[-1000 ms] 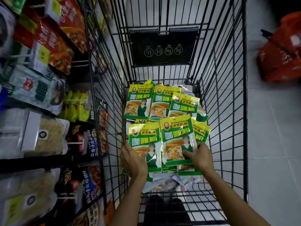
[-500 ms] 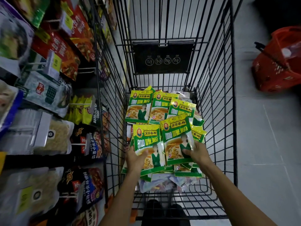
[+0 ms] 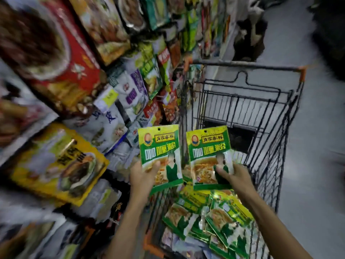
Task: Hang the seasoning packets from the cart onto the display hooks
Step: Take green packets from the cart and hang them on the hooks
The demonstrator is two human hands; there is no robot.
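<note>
Two 咖喱粉 packets [image 3: 159, 152] [image 3: 209, 152] by the cart [image 3: 261, 101], one clamped in the left hand [image 3: 141, 174] grip, one in the right hand [image 3: 237, 174].

A shop aisle: packed display shelves [image 3: 78, 75] beside a wire cart [image 3: 261, 113]

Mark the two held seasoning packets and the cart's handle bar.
left packet [image 3: 158, 150]: head view, on its green name band.
right packet [image 3: 209, 152]: head view, on its green name band.
cart handle [image 3: 242, 65]: head view, middle of the bar.
</note>
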